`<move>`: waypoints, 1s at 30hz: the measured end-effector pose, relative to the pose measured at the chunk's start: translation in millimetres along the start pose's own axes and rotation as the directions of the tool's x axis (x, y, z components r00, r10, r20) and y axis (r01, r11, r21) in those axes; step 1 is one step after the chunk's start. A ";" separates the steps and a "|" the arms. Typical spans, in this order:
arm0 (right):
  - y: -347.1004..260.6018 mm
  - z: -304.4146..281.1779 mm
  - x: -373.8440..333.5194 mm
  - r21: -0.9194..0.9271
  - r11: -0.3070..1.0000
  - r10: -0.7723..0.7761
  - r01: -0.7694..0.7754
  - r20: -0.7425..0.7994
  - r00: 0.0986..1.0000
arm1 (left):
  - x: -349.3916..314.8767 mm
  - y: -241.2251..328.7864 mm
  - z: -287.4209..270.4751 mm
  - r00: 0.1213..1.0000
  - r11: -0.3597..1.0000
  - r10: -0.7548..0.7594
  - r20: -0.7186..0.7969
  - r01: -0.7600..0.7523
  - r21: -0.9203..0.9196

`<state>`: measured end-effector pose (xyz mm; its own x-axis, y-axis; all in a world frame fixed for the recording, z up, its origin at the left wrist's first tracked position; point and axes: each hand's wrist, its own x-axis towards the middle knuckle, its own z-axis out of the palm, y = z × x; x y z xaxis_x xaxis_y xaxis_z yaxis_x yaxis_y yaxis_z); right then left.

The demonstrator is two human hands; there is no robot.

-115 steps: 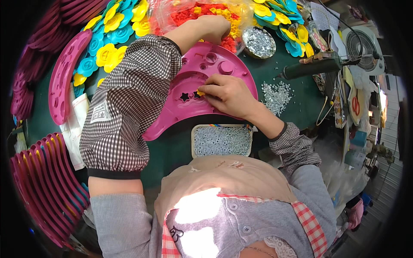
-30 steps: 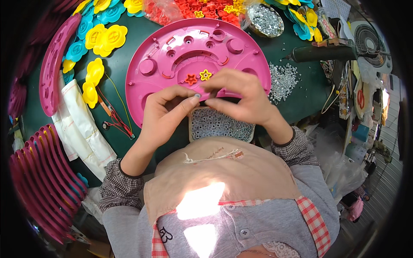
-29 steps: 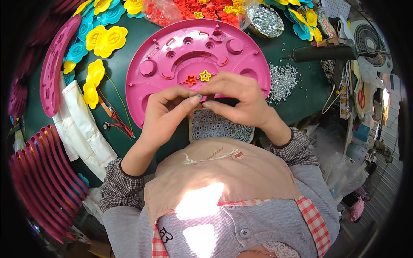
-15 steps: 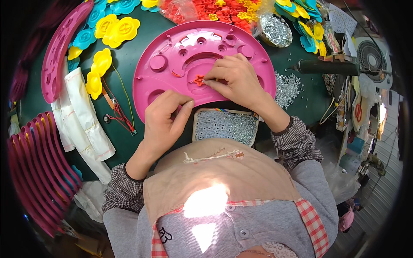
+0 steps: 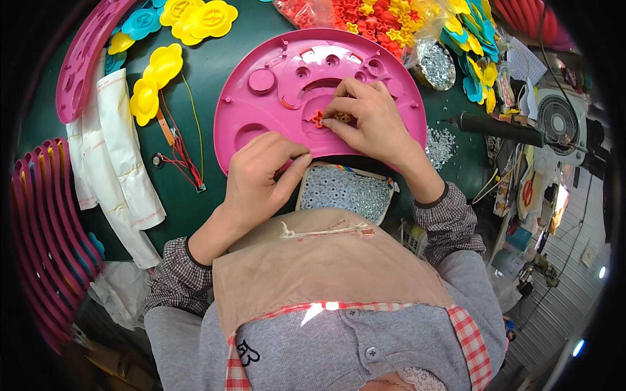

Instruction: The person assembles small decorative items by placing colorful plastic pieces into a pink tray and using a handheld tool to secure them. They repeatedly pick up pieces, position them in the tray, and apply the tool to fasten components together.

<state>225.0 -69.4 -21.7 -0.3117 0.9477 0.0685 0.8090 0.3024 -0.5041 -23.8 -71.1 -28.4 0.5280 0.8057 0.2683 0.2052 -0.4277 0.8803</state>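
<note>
A pink half-round plastic panel (image 5: 385,140) lies before me with its moulded posts and recesses facing up. A small red star piece (image 5: 317,118) sits in its middle recess. My right hand (image 5: 368,124) is closed above the panel, thumb and forefinger tips beside the red star. A small yellow piece (image 5: 343,118), seemingly star-shaped, shows partly under its fingers. My left hand (image 5: 264,171) is at the panel's near edge, thumb and forefinger pinched together; what lies between them is hidden. A tray of small metal parts (image 5: 345,192) stands between the panel and my apron.
Red and yellow star pieces (image 5: 381,23) are heaped at the back, near a bowl of screws (image 5: 435,65). Loose screws (image 5: 441,148) lie right of the panel. Yellow flower-shaped parts (image 5: 163,65), wires (image 5: 186,163), white packets (image 5: 124,150) and stacked pink panels (image 5: 52,241) fill the left.
The whole view has shifted a little, so the panel appears farther right. A yellow piece now shows under my right fingers. My left hand keeps its pinch at the panel's edge.
</note>
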 end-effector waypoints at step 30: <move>114.8 -100.0 -149.1 0.460 0.887 0.379 -0.035 -0.685 0.622 | 32.5 -4.2 38.4 0.957 0.897 0.240 0.164 -0.283 0.340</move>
<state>414.2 -165.8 -3.8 0.4545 0.7738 0.4411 0.4995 0.1886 -0.8455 24.2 -58.9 -38.3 0.6897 0.6011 0.4038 0.3148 -0.7511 0.5804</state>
